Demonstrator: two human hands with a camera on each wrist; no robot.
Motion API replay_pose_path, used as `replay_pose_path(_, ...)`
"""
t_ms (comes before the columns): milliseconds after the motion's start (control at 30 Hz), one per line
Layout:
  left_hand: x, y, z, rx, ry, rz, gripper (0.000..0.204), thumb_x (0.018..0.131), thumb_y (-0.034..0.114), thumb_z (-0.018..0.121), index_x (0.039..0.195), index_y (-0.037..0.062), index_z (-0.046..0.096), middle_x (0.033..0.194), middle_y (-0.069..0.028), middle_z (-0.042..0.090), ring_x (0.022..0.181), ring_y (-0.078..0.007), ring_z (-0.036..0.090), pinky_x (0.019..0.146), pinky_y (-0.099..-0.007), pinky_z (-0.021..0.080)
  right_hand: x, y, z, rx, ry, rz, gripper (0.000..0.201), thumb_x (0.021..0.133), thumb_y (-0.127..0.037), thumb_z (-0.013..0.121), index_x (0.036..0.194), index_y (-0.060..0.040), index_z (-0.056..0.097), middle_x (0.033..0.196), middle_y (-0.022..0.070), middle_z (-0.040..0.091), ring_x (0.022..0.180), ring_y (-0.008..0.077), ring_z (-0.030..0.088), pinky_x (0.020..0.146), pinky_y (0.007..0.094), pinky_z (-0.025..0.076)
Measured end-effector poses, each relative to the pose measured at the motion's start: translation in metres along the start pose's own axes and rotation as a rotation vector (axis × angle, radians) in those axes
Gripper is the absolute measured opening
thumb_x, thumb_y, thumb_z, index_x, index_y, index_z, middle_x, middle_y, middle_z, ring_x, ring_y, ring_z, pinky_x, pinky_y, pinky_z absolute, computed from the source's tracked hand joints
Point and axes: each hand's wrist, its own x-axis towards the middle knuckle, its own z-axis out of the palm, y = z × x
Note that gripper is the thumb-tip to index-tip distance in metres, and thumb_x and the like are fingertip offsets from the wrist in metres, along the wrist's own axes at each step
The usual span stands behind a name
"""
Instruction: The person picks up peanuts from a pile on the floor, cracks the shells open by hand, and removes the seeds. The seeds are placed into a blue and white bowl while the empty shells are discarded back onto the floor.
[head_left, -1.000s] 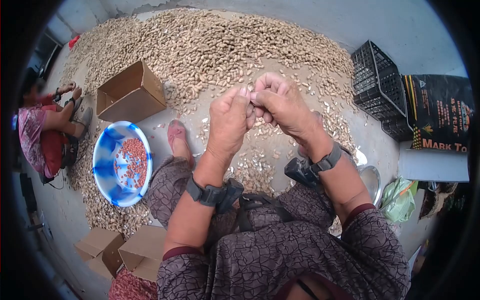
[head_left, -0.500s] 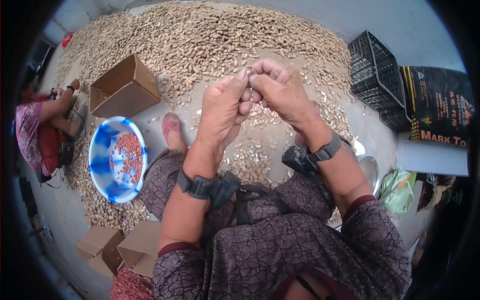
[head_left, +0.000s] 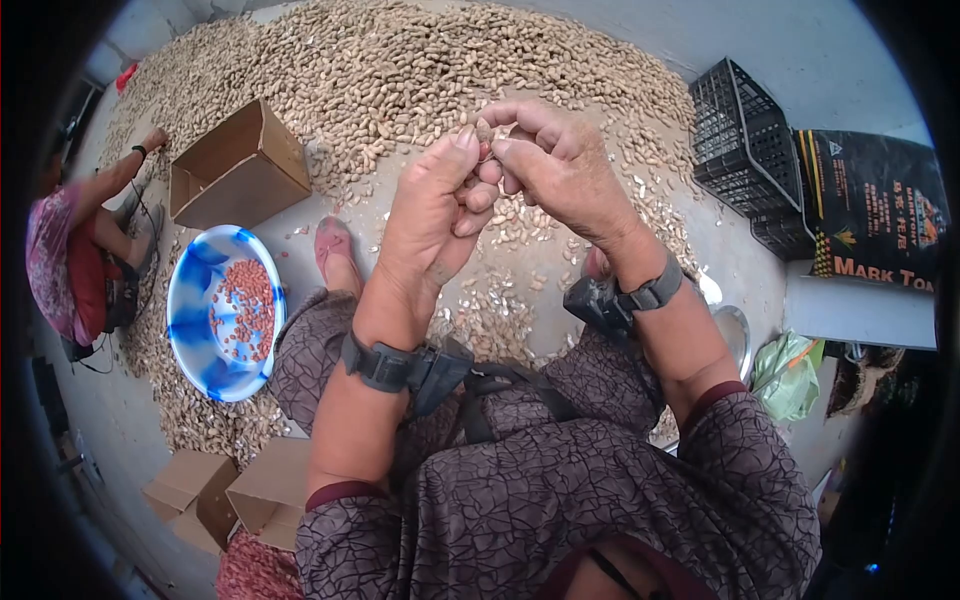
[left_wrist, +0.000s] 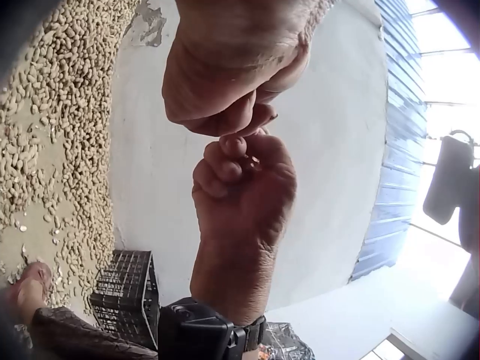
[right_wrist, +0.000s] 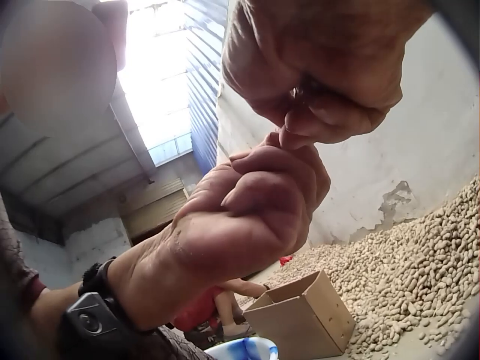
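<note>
Both hands meet in front of the body, over the peanut-strewn floor. Between the fingertips is a peanut (head_left: 484,131) with its pale shell, and a bit of reddish kernel (head_left: 485,151) shows just below it. My left hand (head_left: 436,205) pinches the peanut with thumb and curled fingers. From the other side my right hand (head_left: 568,172) pinches at it, thumb against bent index finger. Both wrist views show the fingertips touching, with the peanut mostly hidden behind them. A blue and white basin (head_left: 190,345) holding shelled reddish peanuts (head_left: 245,310) stands to the left.
A big heap of unshelled peanuts (head_left: 400,70) covers the floor ahead. An open cardboard box (head_left: 250,185) stands at left, more boxes (head_left: 190,490) lower down. Black crates (head_left: 745,140) and a printed bag (head_left: 875,210) are at right. Another person (head_left: 75,250) sits at far left.
Both hands have shifted slightly left and up in the head view, still together. Reddish kernel now shows between the fingertips. The other person's arm has stretched out toward the heap.
</note>
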Motion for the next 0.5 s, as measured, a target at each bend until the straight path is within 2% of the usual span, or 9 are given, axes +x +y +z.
replay_pose_path(167, -0.003, 0.0, -0.001, -0.115, -0.008, -0.047, 0.012, 0.087, 0.012, 0.045, 0.088, 0.0007, 0.047, 0.069, -0.005, 0.052, 0.049, -0.0052, 0.045, 0.034, -0.0124, 0.029, -0.002, 0.0, 0.001, 0.054, 0.035, 0.004, 0.015, 0.073, -0.002, 0.045, 0.084, 0.0034, 0.055, 0.064, 0.0054, 0.058, 0.057, 0.0065, 0.055, 0.05, 0.0212, 0.045)
replay_pose_path(267, 0.0, 0.003, -0.003, -0.023, -0.076, -0.038, 0.012, 0.086, 0.012, 0.045, 0.087, 0.0, 0.047, 0.069, -0.0059, 0.052, 0.049, -0.0055, 0.045, 0.034, -0.0123, 0.029, -0.002, 0.007, 0.0, -0.038, 0.036, -0.049, 0.014, 0.073, -0.001, 0.045, 0.081, 0.0039, 0.055, 0.063, 0.0054, 0.058, 0.058, 0.0069, 0.056, 0.05, 0.021, 0.045)
replay_pose_path(333, 0.0, 0.005, -0.002, 0.0, -0.099, -0.067, 0.01, 0.084, 0.009, 0.046, 0.086, 0.0005, 0.047, 0.069, -0.0065, 0.052, 0.049, -0.0054, 0.045, 0.033, -0.0121, 0.029, -0.003, 0.003, 0.0, 0.019, 0.039, -0.04, 0.012, 0.073, -0.001, 0.045, 0.078, 0.0036, 0.055, 0.062, 0.0047, 0.056, 0.055, 0.0065, 0.054, 0.047, 0.0205, 0.043)
replay_pose_path(400, -0.001, 0.007, 0.004, 0.028, -0.102, -0.068, 0.008, 0.083, 0.009, 0.046, 0.086, 0.0008, 0.047, 0.069, -0.0065, 0.053, 0.048, -0.0054, 0.045, 0.033, -0.0122, 0.03, -0.003, -0.005, -0.004, 0.12, 0.076, 0.058, 0.009, 0.073, -0.001, 0.045, 0.075, 0.0025, 0.054, 0.063, 0.0037, 0.054, 0.051, 0.0056, 0.05, 0.043, 0.0197, 0.04)
replay_pose_path(500, -0.001, 0.002, 0.005, 0.084, -0.094, -0.062, 0.007, 0.083, 0.007, 0.046, 0.086, 0.0009, 0.047, 0.07, -0.0065, 0.052, 0.049, -0.0052, 0.044, 0.033, -0.0121, 0.028, -0.004, 0.0, -0.007, 0.105, 0.056, 0.093, 0.008, 0.076, -0.004, 0.047, 0.079, 0.0017, 0.052, 0.063, 0.0025, 0.052, 0.049, 0.0047, 0.047, 0.04, 0.0184, 0.037)
